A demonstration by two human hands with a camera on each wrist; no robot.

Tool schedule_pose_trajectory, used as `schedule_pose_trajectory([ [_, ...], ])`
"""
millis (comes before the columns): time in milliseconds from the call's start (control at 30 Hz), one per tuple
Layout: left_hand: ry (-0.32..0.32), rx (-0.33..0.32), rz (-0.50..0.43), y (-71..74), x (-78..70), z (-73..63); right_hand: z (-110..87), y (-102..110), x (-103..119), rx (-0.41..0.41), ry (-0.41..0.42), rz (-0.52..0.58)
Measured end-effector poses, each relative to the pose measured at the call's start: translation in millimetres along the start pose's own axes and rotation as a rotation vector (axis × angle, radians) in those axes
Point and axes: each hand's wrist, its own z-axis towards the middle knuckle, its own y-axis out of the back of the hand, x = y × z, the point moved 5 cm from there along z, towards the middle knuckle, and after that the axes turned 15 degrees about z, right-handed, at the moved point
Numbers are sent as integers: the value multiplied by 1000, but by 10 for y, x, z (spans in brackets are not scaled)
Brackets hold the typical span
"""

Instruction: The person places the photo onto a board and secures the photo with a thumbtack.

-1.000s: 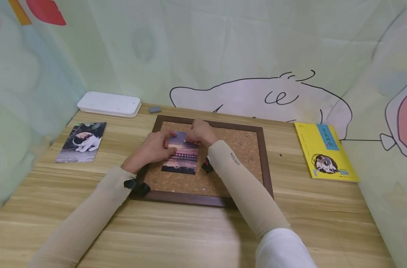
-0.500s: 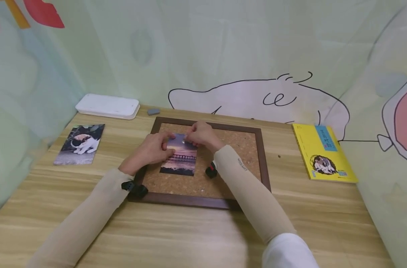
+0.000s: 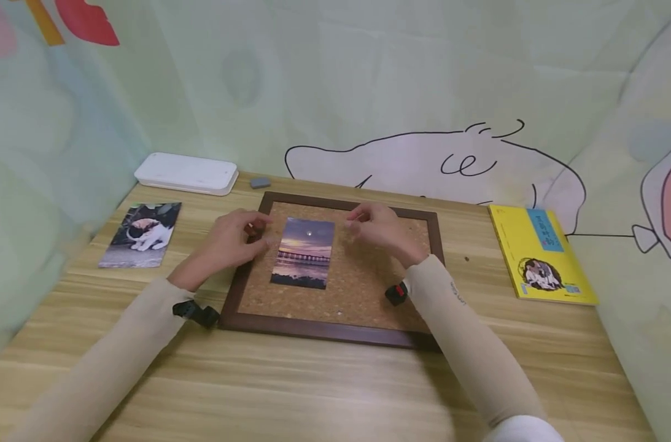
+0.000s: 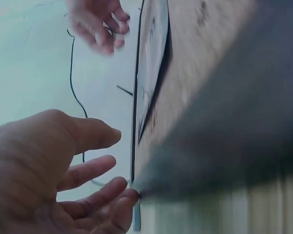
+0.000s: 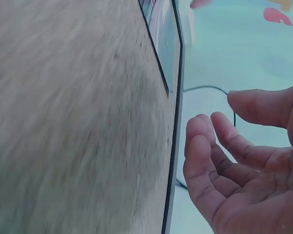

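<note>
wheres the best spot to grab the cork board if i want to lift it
Probably the brown frame, left hand on its left side and right hand on its right, coming from outside: the cork board lies flat, and its frame surrounds the sunset photo without touching it.

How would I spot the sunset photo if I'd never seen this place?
On the wooden table is a brown-framed corkboard. The sunset photo lies on its left half, between the left hand and the right hand. Unlike the cat photo off the board, it shows a purple sky and has a small shiny pin near its top.
</note>
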Motion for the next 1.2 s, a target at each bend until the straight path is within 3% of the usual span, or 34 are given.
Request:
schedule_pose_trajectory([
  [233, 48, 66, 32, 99, 195, -123, -218, 267, -113, -31, -22, 33],
  [533, 54, 51, 56, 142, 256, -181, -426, 512, -224, -70, 45, 21],
  [900, 70, -7, 79, 215, 352, -218, -659, 906, -445, -130, 7, 8],
  [1200, 103, -47, 87, 253, 528, -260, -825, 1181, -532, -192, 11, 16],
])
